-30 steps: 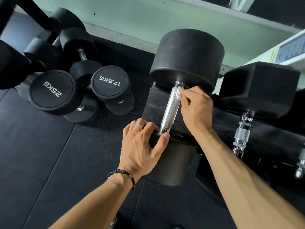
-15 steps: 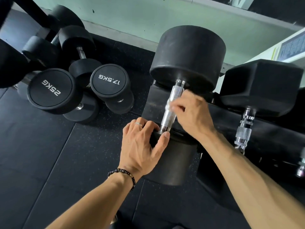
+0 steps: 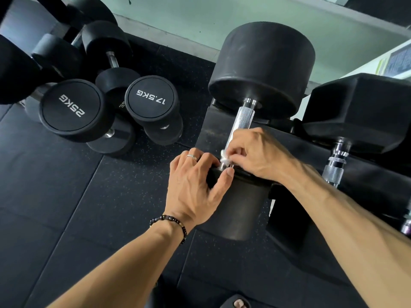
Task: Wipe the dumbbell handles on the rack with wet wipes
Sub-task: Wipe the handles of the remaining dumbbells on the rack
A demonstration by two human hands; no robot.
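Right hand point(image 3: 255, 155), pinching the wipe point(image 3: 224, 157), had slid from the handle's point(image 3: 241, 124) far end to its near end w/ left hand point(image 3: 193, 185) gripping the near head point(image 3: 240, 210) on the rack point(image 3: 311, 152), so this handle was prob. nearly done.

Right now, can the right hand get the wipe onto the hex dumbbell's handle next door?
Probably yes. The right hand pinches the wet wipe low on the round dumbbell's handle; the hex dumbbell's handle sits just beside that forearm, uncovered, nothing between.
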